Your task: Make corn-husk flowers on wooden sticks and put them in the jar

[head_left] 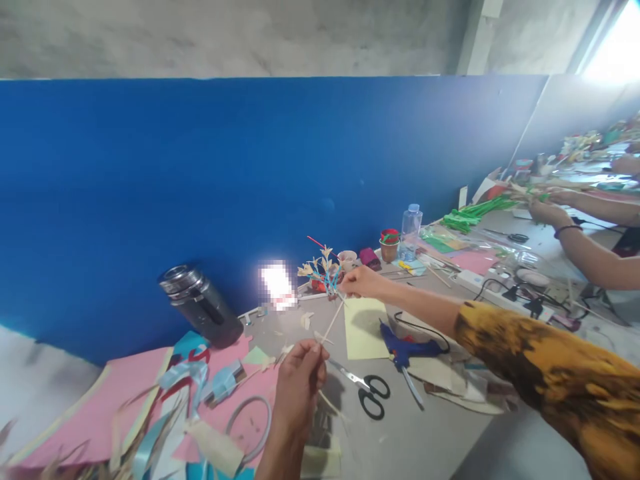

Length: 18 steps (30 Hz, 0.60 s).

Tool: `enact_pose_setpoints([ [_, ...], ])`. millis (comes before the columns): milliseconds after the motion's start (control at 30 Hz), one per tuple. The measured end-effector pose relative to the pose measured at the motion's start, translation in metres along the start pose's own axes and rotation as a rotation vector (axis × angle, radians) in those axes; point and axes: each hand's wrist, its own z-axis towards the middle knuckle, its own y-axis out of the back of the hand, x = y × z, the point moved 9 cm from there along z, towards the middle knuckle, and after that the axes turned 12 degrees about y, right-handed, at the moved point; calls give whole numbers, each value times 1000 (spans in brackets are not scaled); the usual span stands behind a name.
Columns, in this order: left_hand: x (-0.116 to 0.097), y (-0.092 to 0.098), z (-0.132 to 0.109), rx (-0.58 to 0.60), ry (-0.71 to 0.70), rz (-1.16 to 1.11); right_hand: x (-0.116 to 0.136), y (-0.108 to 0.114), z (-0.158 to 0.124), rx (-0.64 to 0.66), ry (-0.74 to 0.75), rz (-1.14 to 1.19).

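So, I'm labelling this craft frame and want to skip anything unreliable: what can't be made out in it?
- Head view: a pixelated white patch by the blue wall hides what stands there.
- The paper and ribbon scraps at the bottom left are blurred and cut by the edge.
- The far clutter at the top right is too small and washed out by window glare.
- The left hand covers the stick's lower end.
- The right hand's fingertips face away.

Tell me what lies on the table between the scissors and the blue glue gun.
In the head view, only bare grey table lies between the scissors and the blue glue gun; nothing sits in that gap.
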Motion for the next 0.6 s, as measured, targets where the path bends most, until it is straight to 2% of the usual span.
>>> enact_pose_setpoints([
  [100, 3, 11, 4, -43, 20, -11, -21, 11, 35, -34, -33, -30],
  [167, 7, 17, 7, -69, 45, -25, -27, 11, 44, -20, -34, -38],
  [300, 9, 23, 9, -105, 45, -59, -20, -1, 28, 91, 3, -42],
  [433, 10, 15, 14, -64, 59, -68, -13, -13, 2, 214, 35, -66],
  [500, 10, 12, 17, -57, 59, -77, -16, -14, 3, 226, 31, -124],
  [600, 13, 10, 21, -69, 58, -77, -31, -7, 24, 148, -23, -242],
])
